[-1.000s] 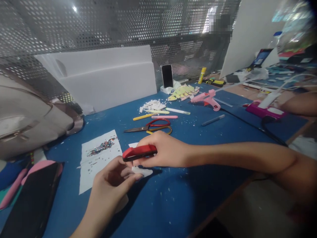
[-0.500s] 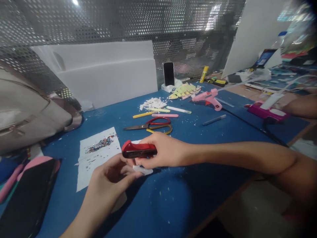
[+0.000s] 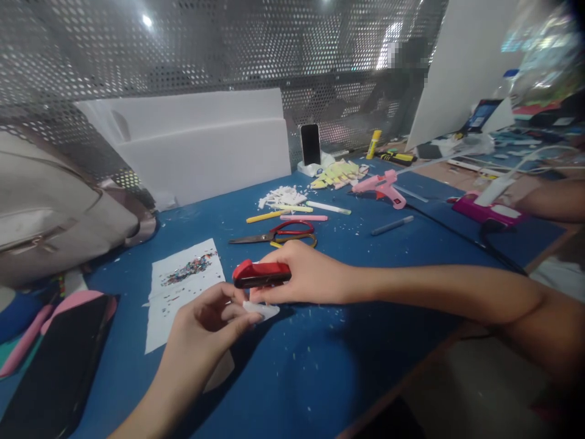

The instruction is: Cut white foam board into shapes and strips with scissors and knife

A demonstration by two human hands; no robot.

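Furthest left, a grey zipped bag slumps on the blue tabletop; what is inside it cannot be seen. Below it lies a black case with a pink edge. Next comes a white paper sheet lying flat, with a small heap of multicoloured glitter bits near its upper edge and a few loose specks lower down.

Just right of the sheet, the left hand pinches a white foam scrap between thumb and forefinger, low over the tabletop. Directly above the scrap, the right hand is wrapped closed around a red utility knife, which points left and lies roughly level. Whether its blade is out cannot be told.

Behind the hands lie red-handled scissors, closed, with pastel sticks and a pile of white foam scraps beyond them. White foam boards lean against the perforated metal screen. A phone stands upright in a small white holder.

Further right lie a stack of yellow strips, a pink hot glue gun and a yellow glue stick. At the far right, another person's arm rests by a magenta tool.
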